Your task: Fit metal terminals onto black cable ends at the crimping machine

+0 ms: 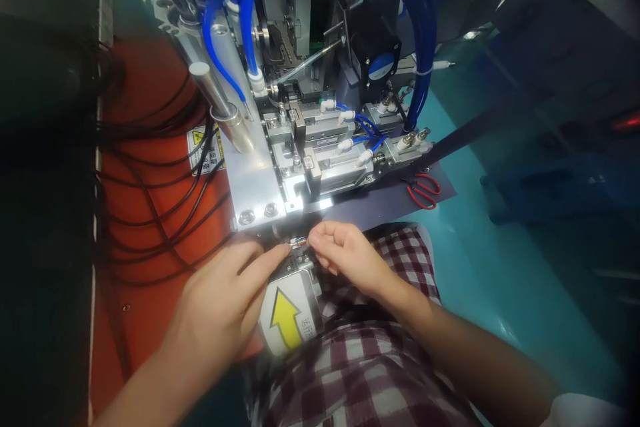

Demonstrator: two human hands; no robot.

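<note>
My left hand (225, 300) and my right hand (340, 250) meet at the front of a small metal machine (300, 147). Both pinch a thin cable end with several coloured wires (299, 244) fanned out between the fingertips. The left index finger and thumb press on the wires from the left. On the right side, the fingers are curled around the dark cable. Just below the wires sits a white label with a yellow arrow (286, 313) pointing towards the machine. Where the wires meet the machine is partly hidden by my fingers.
Blue air hoses (415, 7) loop over the machine. Black cables (160, 193) lie across an orange surface at left beside a yellow warning sticker (205, 150). Red-handled scissors (424, 190) rest on a dark mat at right. A checked garment (370, 347) covers my lap.
</note>
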